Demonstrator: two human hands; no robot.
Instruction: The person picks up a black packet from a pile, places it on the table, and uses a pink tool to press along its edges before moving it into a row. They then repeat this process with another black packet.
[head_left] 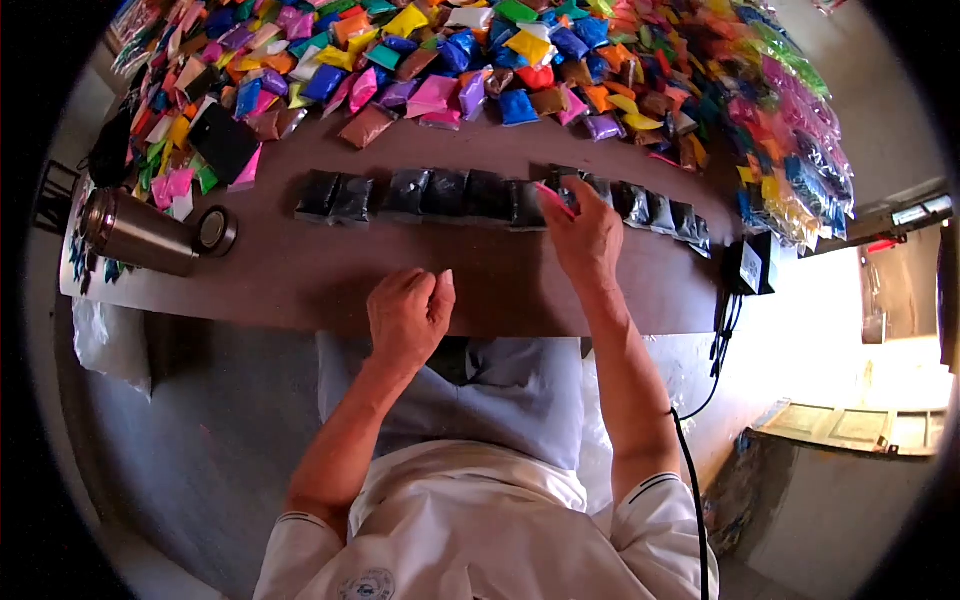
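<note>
My right hand (590, 235) is closed on a small pink packet (556, 200), pinched between thumb and fingers above the row of black packets. These black packets (447, 192) are small, flat, glossy pouches lying side by side across the brown table; the right hand hides part of the row. Some at the right end (661, 214) look greyish where light catches them. Near the table's front edge, my left hand (410, 312) has its fingers curled in and its thumb raised, with nothing visible in it.
A large heap of colourful packets (435, 95) covers the table's far side, with clear bags of packets (800, 150) at right. A steel flask (145, 235) and its lid (214, 231) are at left. A black box (752, 264) with cables stands at the right edge.
</note>
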